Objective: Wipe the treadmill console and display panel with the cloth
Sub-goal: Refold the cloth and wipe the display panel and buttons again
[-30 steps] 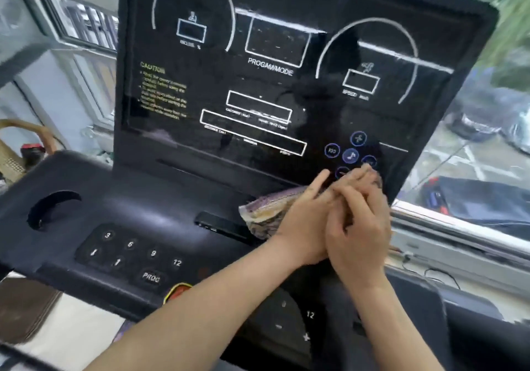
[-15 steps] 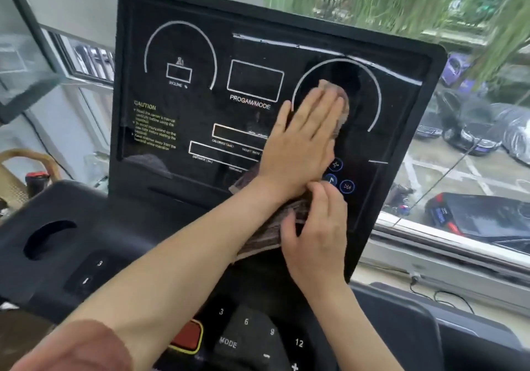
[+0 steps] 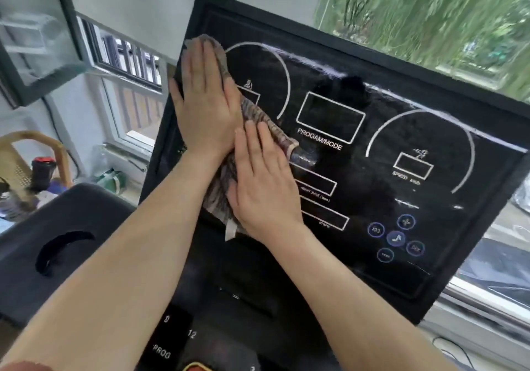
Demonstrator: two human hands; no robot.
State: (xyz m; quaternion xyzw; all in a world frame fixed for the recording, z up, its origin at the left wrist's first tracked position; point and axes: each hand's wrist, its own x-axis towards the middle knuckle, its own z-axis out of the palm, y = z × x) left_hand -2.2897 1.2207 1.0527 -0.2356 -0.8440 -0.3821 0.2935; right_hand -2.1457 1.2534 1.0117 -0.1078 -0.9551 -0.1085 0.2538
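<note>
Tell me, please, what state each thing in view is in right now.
display panel: readout boxes blank, streaks along its upper part.
cloth: spread against the display panel, pinned under both hands.
left hand: flat, fingers straight, pressing the cloth's upper end.
right hand: flat, pressing the cloth's lower end.

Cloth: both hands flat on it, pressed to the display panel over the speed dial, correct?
No. The head view shows the left hand and right hand flat on the cloth, pressed to the display panel over the incline dial, not the speed dial.
</note>
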